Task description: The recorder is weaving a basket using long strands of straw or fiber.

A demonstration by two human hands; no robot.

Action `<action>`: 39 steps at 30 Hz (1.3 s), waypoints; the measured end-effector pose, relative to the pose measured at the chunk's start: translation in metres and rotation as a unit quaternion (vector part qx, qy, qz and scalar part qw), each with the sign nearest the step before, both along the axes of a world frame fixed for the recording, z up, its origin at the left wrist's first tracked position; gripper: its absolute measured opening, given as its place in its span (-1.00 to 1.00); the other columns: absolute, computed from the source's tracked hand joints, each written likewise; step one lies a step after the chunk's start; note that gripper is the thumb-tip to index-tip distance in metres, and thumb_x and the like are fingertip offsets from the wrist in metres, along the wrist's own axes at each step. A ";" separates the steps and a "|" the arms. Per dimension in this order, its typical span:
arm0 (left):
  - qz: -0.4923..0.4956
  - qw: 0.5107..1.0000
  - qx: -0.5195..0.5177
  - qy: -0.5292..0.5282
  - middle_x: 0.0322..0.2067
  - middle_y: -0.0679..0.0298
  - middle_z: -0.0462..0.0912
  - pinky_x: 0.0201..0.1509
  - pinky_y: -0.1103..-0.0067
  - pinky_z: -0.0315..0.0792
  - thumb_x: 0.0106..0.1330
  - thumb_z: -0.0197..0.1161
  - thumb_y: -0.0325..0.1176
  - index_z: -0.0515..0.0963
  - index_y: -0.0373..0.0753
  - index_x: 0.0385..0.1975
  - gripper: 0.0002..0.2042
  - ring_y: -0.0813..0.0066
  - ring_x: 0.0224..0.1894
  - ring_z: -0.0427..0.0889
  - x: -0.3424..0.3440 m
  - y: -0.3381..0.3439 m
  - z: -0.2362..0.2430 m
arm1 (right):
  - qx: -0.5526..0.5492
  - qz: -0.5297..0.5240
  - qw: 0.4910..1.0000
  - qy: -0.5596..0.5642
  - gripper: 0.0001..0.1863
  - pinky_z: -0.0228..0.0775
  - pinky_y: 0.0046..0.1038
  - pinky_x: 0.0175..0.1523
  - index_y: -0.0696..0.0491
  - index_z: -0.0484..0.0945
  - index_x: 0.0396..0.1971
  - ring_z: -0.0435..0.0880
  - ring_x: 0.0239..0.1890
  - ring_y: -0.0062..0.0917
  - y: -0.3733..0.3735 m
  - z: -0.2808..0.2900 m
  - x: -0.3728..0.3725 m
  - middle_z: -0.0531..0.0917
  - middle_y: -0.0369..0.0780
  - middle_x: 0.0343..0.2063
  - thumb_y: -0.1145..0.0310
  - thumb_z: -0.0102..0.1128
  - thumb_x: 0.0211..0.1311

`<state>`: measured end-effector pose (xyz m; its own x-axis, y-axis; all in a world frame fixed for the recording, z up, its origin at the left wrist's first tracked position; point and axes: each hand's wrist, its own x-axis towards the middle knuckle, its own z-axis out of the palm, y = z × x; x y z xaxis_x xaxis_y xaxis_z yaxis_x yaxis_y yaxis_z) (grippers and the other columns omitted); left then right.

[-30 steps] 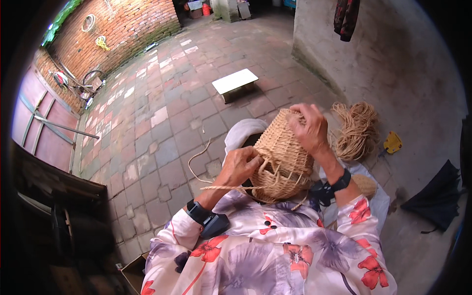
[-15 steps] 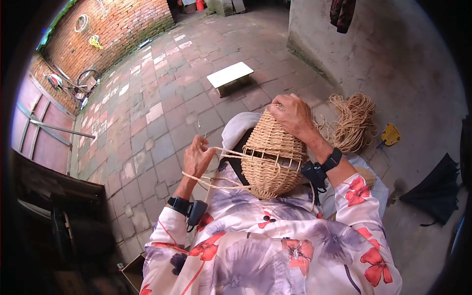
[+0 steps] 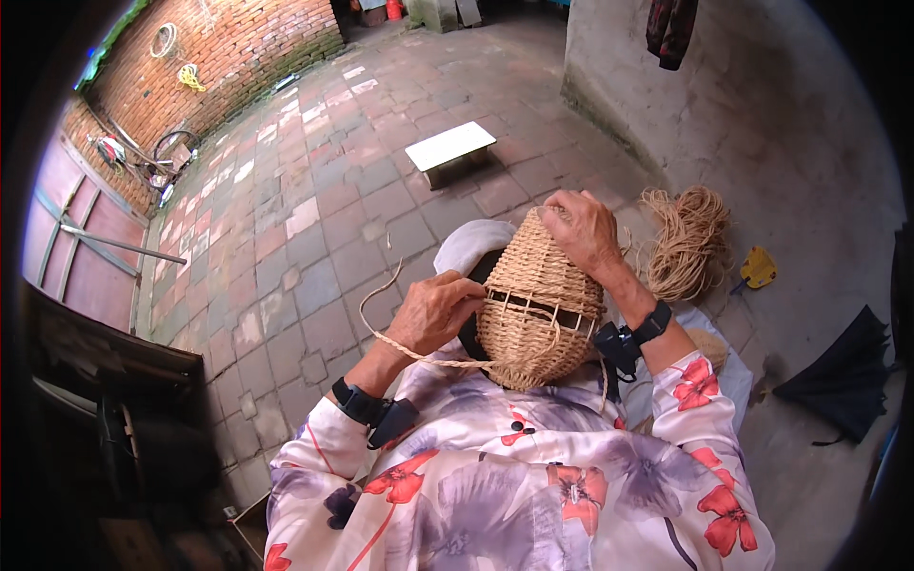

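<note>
A woven straw basket point(image 3: 533, 343), narrow at its far end, rests tilted on my lap. Across its middle runs a dark gap bridged by pale upright ribs. My right hand point(image 3: 585, 234) is closed over the far, narrow end. My left hand point(image 3: 438, 312) has its fingers pinched at the basket's left edge, beside the gap, where a strand of cord enters; the fingertips partly hide it. A twisted straw cord point(image 3: 447, 362) leaves the near part of the basket, passes by my left wrist and curves up with its loose end in the air.
A bundle of straw cord point(image 3: 687, 243) lies to the right, with a yellow flat-headed object point(image 3: 758, 267) and a folded dark umbrella point(image 3: 838, 376) beyond. Ahead stands a low white-topped stool point(image 3: 451, 147) on paving. A grey wall point(image 3: 743, 124) borders the right.
My left hand has moved right from beside the basket to its edge at the gap. The outstretched cord loops are drawn in, and one loose end now curves left. My right hand keeps its hold.
</note>
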<state>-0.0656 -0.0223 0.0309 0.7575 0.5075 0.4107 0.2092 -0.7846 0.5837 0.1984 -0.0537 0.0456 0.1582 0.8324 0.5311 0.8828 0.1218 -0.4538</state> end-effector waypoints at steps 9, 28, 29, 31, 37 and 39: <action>0.351 0.928 0.101 0.074 -0.67 0.04 0.55 -0.46 0.21 0.45 0.09 0.22 -0.32 0.56 -0.24 -0.52 -0.88 -0.01 -0.60 0.58 -0.062 0.066 -0.050 | 0.011 0.006 0.999 -0.032 -0.79 0.43 -0.25 -0.16 0.10 0.58 -0.44 0.57 -0.32 -0.26 -0.002 0.000 0.003 0.66 -0.17 -0.38 0.25 0.18 0.09; 0.047 0.990 0.126 0.053 -0.48 0.10 0.53 -0.29 0.33 0.47 0.14 0.15 -0.54 0.51 -0.29 -0.39 -0.93 0.10 -0.37 0.57 -0.027 0.033 -0.029 | 0.012 0.000 1.000 -0.006 -0.76 0.43 -0.24 -0.12 0.11 0.59 -0.39 0.58 -0.27 -0.24 -0.005 -0.003 0.009 0.67 -0.15 -0.36 0.24 0.15 0.12; 0.109 0.976 0.176 0.071 -0.49 0.08 0.50 -0.28 0.31 0.46 0.13 0.12 -0.57 0.47 -0.29 -0.39 -0.93 0.08 -0.34 0.56 -0.046 0.048 -0.046 | 0.011 0.003 1.000 -0.014 -0.76 0.43 -0.24 -0.12 0.12 0.59 -0.39 0.58 -0.27 -0.24 -0.005 -0.004 0.008 0.67 -0.15 -0.36 0.24 0.15 0.12; 0.235 0.944 0.205 0.104 -0.45 0.04 0.49 -0.24 0.27 0.45 0.11 0.07 -0.61 0.43 -0.28 -0.38 -0.89 0.02 -0.31 0.54 -0.102 0.091 -0.074 | 0.013 0.003 1.000 0.001 -0.77 0.43 -0.24 -0.12 0.12 0.60 -0.39 0.58 -0.27 -0.24 -0.004 -0.001 0.003 0.67 -0.14 -0.36 0.24 0.15 0.12; 0.415 0.877 0.062 0.235 -0.29 0.04 0.60 -0.11 0.32 0.48 0.12 0.19 -0.50 0.57 -0.23 -0.31 -0.85 0.02 -0.17 0.60 -0.164 0.115 -0.083 | 0.013 -0.011 1.000 0.011 -0.78 0.42 -0.23 -0.12 0.11 0.60 -0.39 0.59 -0.27 -0.23 -0.005 0.001 0.006 0.67 -0.14 -0.36 0.26 0.14 0.11; 0.277 0.959 0.013 0.065 -0.25 0.08 0.65 -0.06 0.37 0.48 0.11 0.26 -0.44 0.63 -0.19 -0.22 -0.79 0.06 -0.16 0.63 -0.120 0.091 -0.073 | 0.013 0.003 1.000 0.010 -0.78 0.42 -0.24 -0.12 0.11 0.60 -0.39 0.59 -0.27 -0.23 -0.006 0.002 -0.001 0.67 -0.14 -0.36 0.26 0.15 0.11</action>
<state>-0.1858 0.0683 -0.0425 0.4205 0.8371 0.3499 0.6673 -0.5466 0.5059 0.1976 -0.0594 0.0479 0.1634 0.8199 0.5487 0.8726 0.1394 -0.4680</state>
